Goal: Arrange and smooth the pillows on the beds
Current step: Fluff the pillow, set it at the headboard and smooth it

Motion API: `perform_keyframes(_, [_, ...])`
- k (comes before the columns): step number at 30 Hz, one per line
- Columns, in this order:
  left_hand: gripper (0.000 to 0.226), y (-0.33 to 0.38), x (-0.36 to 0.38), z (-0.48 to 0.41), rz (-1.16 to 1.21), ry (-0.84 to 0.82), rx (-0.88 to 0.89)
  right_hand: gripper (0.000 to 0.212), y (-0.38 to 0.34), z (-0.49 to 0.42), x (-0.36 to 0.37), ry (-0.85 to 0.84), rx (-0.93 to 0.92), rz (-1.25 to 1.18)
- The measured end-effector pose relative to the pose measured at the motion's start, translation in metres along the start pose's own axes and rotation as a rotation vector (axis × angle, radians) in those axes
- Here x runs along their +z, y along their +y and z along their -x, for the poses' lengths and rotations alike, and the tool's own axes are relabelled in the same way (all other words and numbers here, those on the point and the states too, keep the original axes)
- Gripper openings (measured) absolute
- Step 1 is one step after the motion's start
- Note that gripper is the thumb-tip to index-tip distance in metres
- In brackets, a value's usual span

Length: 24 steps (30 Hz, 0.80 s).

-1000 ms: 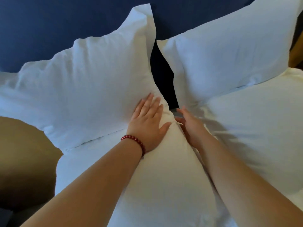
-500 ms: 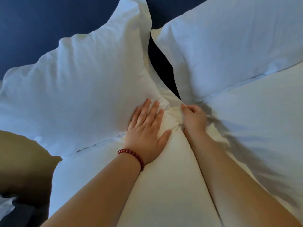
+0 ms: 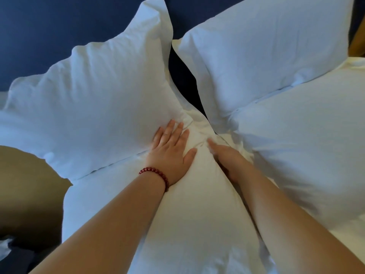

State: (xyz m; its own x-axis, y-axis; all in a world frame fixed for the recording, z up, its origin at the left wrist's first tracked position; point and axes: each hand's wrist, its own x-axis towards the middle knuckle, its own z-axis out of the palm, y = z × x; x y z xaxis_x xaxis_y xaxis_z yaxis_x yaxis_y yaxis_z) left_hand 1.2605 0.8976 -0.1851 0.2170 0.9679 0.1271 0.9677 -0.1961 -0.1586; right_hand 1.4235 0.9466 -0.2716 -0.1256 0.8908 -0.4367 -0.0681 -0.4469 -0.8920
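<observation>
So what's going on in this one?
A person is tidying white pillows against a blue headboard. The left hand, wearing a red bead bracelet, presses flat on the near left pillow by its top corner. The right hand lies along that pillow's right side, fingers partly hidden.

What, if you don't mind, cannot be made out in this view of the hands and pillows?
Head view, the only one:
Right hand: palm and most fingers hidden behind the front pillow; grip unclear.
Front pillow: near end cut off by the bottom edge.
Rear right pillow: top cut off by the upper edge.
Fabric under the left hand: covered by its flat palm.
</observation>
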Motion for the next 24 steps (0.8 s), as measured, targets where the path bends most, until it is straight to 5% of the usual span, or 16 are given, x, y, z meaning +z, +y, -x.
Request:
perform_keyframes(3, [0.073, 0.021, -0.005, 0.021, 0.198, -0.17, -0.007, 0.022, 0.003, 0.005, -0.013, 0.208, -0.242, -0.038])
perform_keyframes(6, [0.077, 0.024, -0.002, 0.037, 0.162, -0.205, 0.008, 0.031, 0.002, 0.012, -0.026, 0.32, -0.228, -0.313])
perform_keyframes(10, [0.078, 0.021, 0.004, 0.035, 0.109, -0.179, 0.001, 0.048, 0.018, 0.034, -0.02, -0.032, -0.043, 0.056])
perform_keyframes(14, [0.077, 0.025, 0.007, 0.037, 0.065, -0.196, 0.01, 0.03, 0.023, 0.05, -0.027, 0.339, -0.259, -0.008])
perform_keyframes(16, [0.077, 0.025, 0.006, 0.039, 0.068, -0.207, 0.003, 0.041, 0.026, 0.06, -0.028, 0.243, -0.189, -0.051])
perform_keyframes(19, [0.076, 0.028, -0.002, 0.048, 0.081, -0.249, -0.006, 0.054, 0.04, 0.073, -0.037, 0.067, -0.12, 0.273])
perform_keyframes(22, [0.083, 0.038, -0.01, 0.077, 0.098, -0.287, 0.008, 0.031, 0.043, 0.093, -0.054, 0.331, -0.27, 0.27])
perform_keyframes(24, [0.087, 0.046, -0.01, 0.105, 0.068, -0.271, 0.027, 0.037, 0.048, 0.107, -0.058, 0.331, -0.207, 0.326])
